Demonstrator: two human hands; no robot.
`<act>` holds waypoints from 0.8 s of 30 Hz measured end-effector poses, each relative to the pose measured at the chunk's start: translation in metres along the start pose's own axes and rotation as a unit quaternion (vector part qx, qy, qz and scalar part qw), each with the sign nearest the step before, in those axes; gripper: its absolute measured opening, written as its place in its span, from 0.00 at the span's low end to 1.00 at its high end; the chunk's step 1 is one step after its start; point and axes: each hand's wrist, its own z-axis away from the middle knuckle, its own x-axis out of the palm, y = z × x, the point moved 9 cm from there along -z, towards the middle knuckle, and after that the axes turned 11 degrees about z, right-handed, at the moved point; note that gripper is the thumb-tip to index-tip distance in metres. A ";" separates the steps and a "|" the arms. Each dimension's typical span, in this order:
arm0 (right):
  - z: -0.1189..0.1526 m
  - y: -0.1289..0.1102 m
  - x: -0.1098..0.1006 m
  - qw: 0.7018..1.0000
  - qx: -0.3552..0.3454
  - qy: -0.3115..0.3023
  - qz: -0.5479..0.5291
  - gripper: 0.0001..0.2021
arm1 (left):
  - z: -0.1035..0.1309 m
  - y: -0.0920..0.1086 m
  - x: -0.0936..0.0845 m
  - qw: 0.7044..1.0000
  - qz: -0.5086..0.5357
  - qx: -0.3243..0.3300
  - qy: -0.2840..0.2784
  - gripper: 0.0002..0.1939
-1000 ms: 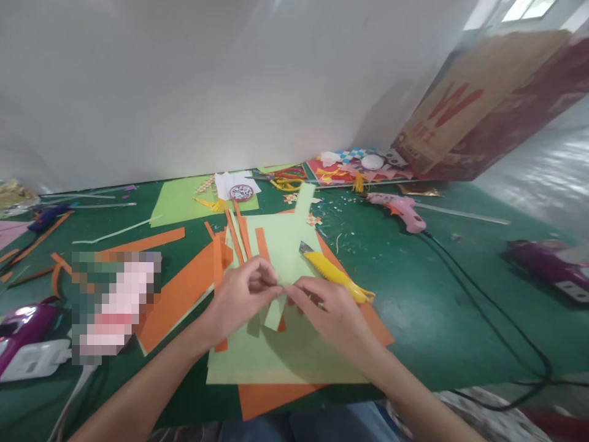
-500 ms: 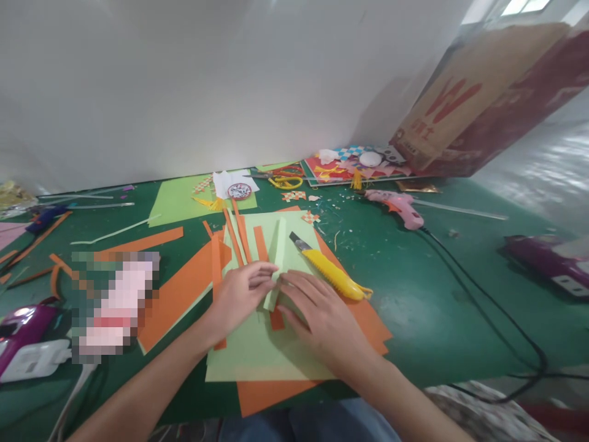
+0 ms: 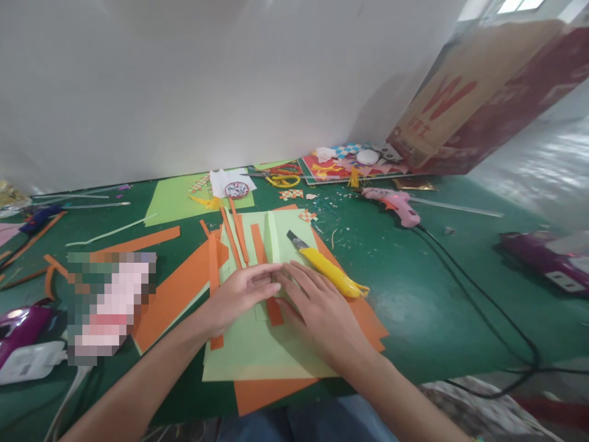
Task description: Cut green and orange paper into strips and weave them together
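Holding a pale strip (image 3: 272,236), both hands (image 3: 243,294) (image 3: 319,304) meet over a cluttered green table (image 3: 427,294) before a grey wall (image 3: 184,86).

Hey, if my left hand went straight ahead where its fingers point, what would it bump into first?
Most likely the fingers of your right hand, directly in line above the pale green paper sheet. Whether they already touch is hard to tell.

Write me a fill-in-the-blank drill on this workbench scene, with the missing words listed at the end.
The handle of the cutter knife is ____.
The hand nearer to that knife is the person's ____ one.
The glue gun nearest the paper bag is ____.
The big letter on that bag is ____.

Missing words: yellow; right; pink; W.
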 end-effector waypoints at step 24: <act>0.005 0.037 -0.025 0.995 0.048 0.085 0.035 0.13 | 0.017 0.025 0.022 0.801 -0.484 0.344 0.071 0.16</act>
